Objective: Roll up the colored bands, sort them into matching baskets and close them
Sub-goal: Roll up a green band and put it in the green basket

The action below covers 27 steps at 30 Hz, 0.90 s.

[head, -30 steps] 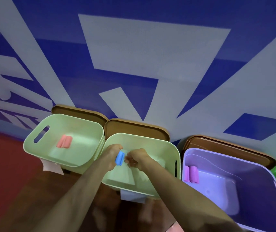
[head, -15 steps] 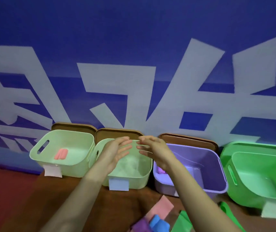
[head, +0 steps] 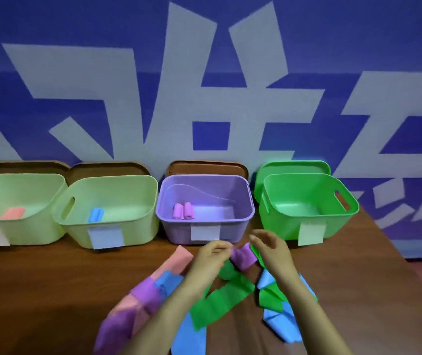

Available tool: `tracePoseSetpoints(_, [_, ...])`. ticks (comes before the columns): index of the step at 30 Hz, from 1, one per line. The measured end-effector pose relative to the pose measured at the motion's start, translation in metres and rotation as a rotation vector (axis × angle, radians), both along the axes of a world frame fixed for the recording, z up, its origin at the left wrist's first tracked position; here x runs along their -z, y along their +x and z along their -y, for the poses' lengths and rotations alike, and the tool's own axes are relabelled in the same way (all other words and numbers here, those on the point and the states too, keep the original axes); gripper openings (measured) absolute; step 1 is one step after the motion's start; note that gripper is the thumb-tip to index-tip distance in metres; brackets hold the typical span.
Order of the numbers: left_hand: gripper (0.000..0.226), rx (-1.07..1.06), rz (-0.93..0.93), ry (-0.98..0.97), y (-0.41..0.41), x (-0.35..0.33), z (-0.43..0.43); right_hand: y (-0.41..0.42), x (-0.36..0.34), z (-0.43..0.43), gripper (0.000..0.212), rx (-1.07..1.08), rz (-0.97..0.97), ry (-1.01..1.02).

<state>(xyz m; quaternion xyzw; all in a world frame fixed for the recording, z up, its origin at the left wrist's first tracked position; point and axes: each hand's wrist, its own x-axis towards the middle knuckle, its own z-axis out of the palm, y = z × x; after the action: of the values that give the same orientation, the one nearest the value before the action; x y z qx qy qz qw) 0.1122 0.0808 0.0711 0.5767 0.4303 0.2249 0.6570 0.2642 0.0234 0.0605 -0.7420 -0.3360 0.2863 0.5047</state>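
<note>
Nearest the camera, a loose heap of colored bands (head: 220, 303) lies on the brown wooden table (head: 51, 290): blue strips at the bottom and on the right, a broad green strip across the middle, and purple and pink strips running off to the left. Both bare forearms reach in over this heap.

The left hand (head: 208, 260) hovers over the pink and green strips with its fingers curled in. Its tips are right at the end of a purple band (head: 243, 256), but blur hides whether they pinch it. The right hand (head: 272, 249) is just beside it, fingers spread and relaxed, grasping nothing.

Beyond the hands four baskets stand in a row, each with a paper label on its front:
- The pale green basket (head: 38, 229) on the far left has a pink label and holds a pink roll (head: 12, 213).
- The next pale green basket (head: 138, 226) has a blue label and holds a blue roll (head: 96, 214).
- The purple basket (head: 174, 231) holds two purple rolls (head: 184, 210) side by side.
- The green basket (head: 281, 226) stands on the right.

Behind the first three baskets brown lids (head: 110, 169) lean upright, and a green lid (head: 294, 166) leans behind the green basket. Behind them all is a blue wall (head: 230, 47) with large pale characters.
</note>
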Motion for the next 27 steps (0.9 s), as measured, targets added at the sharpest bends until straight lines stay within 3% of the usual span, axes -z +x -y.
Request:
tracePoseSetpoints(2, [0.019,0.057,-0.236,0.292,0.004,0.048,0.008,0.002,0.037,0.011,0.023,-0.036,0.233,-0.087])
tracePoseSetpoints(4, [0.035,0.117,-0.476,0.541,-0.001,0.08,0.019,-0.005,0.068,0.02,0.04,-0.118,0.339,-0.098])
tracePoseSetpoints(6, [0.041,0.133,-0.569,0.72,-0.009,0.104,0.028,-0.016,0.095,0.029,0.043,-0.192,0.452,-0.06])
tracePoseSetpoints(10, [0.029,0.066,-0.423,0.77,-0.022,0.133,0.034,-0.033,0.134,0.036,0.045,-0.211,0.8,-0.042])
tracePoseSetpoints(16, [0.01,0.005,-0.328,0.92,-0.023,0.15,0.036,-0.041,0.145,0.038,0.027,-0.082,1.06,0.086])
tracePoseSetpoints(18, [0.016,-0.018,-0.289,0.918,-0.024,0.147,0.039,-0.045,0.138,0.041,0.022,-0.128,0.946,0.149])
tracePoseSetpoints(20, [0.029,0.034,-0.285,0.92,-0.031,0.14,0.039,-0.048,0.126,0.048,0.012,-0.159,0.655,0.189])
tracePoseSetpoints(23, [0.035,0.158,-0.453,1.027,-0.057,0.129,0.036,-0.061,0.1,0.065,0.017,-0.164,0.046,0.355])
tracePoseSetpoints(25, [0.027,0.17,-0.441,0.922,-0.08,0.12,0.037,-0.063,0.083,0.071,0.02,-0.106,-0.321,0.461])
tracePoseSetpoints(27, [0.018,0.166,-0.422,0.924,-0.099,0.113,0.039,-0.065,0.065,0.079,0.018,-0.118,-0.374,0.46])
